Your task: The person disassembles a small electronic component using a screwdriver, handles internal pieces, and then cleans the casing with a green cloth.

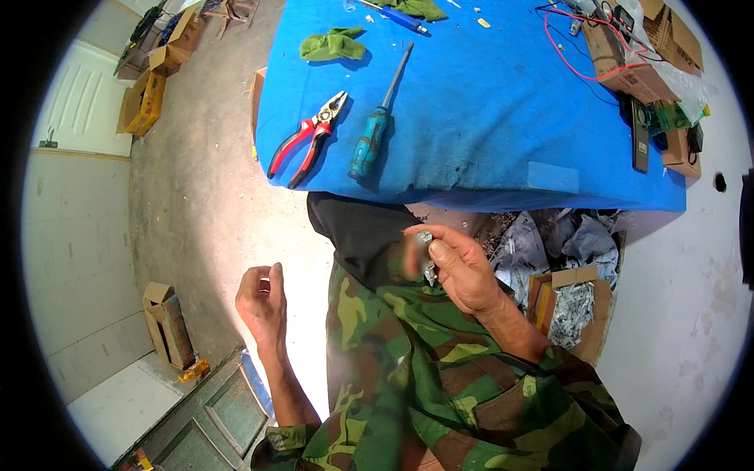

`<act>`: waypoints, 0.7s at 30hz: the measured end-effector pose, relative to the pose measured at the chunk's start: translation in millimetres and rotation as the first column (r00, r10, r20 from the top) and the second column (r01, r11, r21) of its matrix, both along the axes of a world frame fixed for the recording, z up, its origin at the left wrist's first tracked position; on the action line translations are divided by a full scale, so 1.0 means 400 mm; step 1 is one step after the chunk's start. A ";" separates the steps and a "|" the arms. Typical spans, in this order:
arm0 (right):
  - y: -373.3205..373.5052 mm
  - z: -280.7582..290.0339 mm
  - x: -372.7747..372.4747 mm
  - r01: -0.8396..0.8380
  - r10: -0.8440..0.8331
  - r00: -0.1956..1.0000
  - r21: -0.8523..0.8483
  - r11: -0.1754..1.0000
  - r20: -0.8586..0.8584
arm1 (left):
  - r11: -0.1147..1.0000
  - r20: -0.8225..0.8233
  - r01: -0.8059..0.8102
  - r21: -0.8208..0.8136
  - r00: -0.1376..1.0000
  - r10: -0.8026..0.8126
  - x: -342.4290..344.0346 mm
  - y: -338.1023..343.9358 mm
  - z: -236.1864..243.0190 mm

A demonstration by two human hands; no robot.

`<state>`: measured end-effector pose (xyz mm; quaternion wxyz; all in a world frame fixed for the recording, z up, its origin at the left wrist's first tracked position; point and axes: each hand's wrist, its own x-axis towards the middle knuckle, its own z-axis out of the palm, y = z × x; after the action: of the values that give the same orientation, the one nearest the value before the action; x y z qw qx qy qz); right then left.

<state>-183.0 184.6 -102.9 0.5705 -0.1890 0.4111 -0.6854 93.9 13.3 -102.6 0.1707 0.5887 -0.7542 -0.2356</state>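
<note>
Far left, at ten o'clock, open cartons (145,102) sit along the side, and a wide strip of floor (192,157) runs between them and the blue-covered table (487,118). Eight o'clock, a tall box (169,330) stands by the wall; at seven, a green panel (228,404) borders the strip. Further in, at eight, here's the left hand (261,306): free, fingers half-curled, floor either side of it and room above up to the table. Eleven o'clock, the pliers (310,141), red-and-black handles right by the near edge. Rag (334,45) just before twelve, then the teal screwdriver (377,122) at twelve, tip toward one, butt close to that same edge. Three o'clock, close to the middle: a small silvery part (425,236), blurred, so its shape is hard to call. It's pinched between thumb and fingers of the right hand (470,279) at four, over the camouflage lap (377,330), only a narrow gap showing up to the edge. Beyond, a scrap box (605,310) crowds that side, nearer four. Two o'clock: wires, a carton (640,82) and a green bottle (671,118) pack the table's far right.
</note>
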 end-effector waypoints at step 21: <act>-0.010 0.008 0.031 -0.024 0.031 0.956 0.031 0.999 -0.293 | 0.885 -0.463 0.465 -0.030 0.778 -0.424 -0.289 0.151 0.127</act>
<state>-170.4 180.6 -99.7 0.5152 -0.2866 0.4977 -0.6362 -21.7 73.7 -51.9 0.2574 0.3285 -0.7990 -0.4329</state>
